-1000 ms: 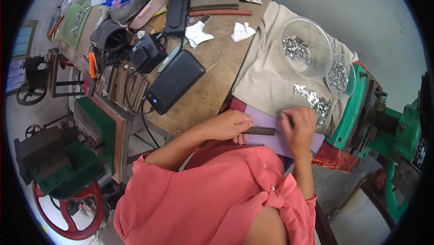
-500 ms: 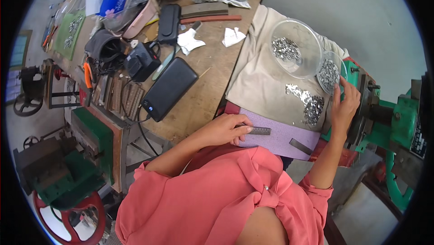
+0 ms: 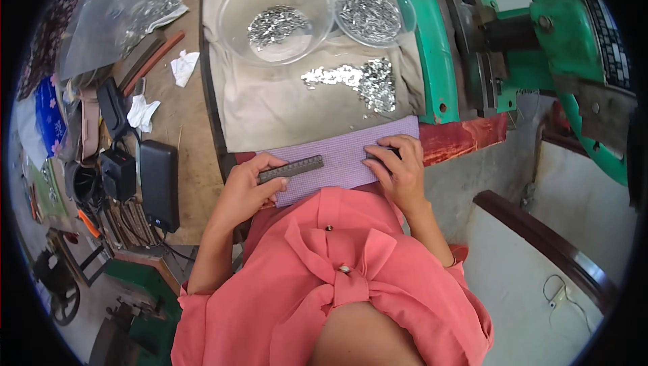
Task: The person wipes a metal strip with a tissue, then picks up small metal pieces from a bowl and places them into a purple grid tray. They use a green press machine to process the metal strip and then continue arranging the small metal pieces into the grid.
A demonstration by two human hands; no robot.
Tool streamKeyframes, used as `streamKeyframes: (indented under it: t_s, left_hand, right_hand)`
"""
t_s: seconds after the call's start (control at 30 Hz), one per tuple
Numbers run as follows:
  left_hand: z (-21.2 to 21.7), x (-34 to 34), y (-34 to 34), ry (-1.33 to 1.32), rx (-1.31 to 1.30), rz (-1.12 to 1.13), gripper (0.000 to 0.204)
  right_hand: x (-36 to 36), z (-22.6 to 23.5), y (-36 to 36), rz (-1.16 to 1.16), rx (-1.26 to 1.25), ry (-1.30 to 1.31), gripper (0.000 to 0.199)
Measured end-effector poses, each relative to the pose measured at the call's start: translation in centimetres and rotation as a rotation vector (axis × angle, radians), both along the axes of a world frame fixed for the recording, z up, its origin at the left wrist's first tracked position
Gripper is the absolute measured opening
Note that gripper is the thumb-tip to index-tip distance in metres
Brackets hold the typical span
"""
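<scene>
My left hand [image 3: 248, 185] is closed round one end of a dark grey metal bar [image 3: 300, 165] with a row of notches along it. The bar's free end points right, over a purple textured cloth [image 3: 337, 147]. At the right part of this cloth, my right hand [image 3: 403, 169] has its thumb and fingers round a second, short dark metal strip [image 3: 382, 157], mostly covered by the fingers. Beyond the cloth, small shiny metal pieces [image 3: 376, 86] lie loose in a pile on a beige cloth [image 3: 270, 109].
A large clear tub [image 3: 229, 25] and a smaller clear bowl [image 3: 407, 12] hold more metal pieces at the back. Close on the right stands a green machine [image 3: 432, 62]. The wooden table [image 3: 189, 184] at left carries a black power bank [image 3: 160, 187] and crumpled white paper [image 3: 183, 69].
My right hand has left the small bowl and come down to the dark strip on the purple cloth, closing on it. My left hand keeps the notched bar. The whole view has turned.
</scene>
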State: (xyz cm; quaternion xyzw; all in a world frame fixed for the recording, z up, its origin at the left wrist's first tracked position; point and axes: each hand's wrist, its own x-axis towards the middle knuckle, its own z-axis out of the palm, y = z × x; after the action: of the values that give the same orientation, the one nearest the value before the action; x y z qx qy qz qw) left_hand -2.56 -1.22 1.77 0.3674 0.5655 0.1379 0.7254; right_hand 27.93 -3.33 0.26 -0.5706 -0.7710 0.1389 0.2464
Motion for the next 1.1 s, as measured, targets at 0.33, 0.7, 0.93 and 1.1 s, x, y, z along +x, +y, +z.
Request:
streamKeyframes:
  t_s: [0.33, 0.7, 0.93, 1.1]
  left_hand:
    - [-0.2, 4.1, -0.5, -0.110, 0.047, -0.032, 0.026]
    - [0.3, 6.5, -0.1, 0.328, 0.615, -0.151, 0.028]
    - [-0.2, 6.5, 0.2, 0.561, 1.067, -0.253, 0.029]
    - [-0.8, 6.5, 0.2, 0.539, 1.094, -0.267, 0.029]
  right_hand:
    - [2.2, 0.5, 1.6, -0.061, 0.152, 0.049, 0.028]
    - [0.4, 0.7, 3.6, 0.067, 0.019, 0.202, 0.019]
    - [0.6, 0.6, 2.4, 0.094, -0.067, 0.228, 0.020]
    - [0.1, 1.3, 2.3, 0.106, -0.108, 0.155, 0.024]
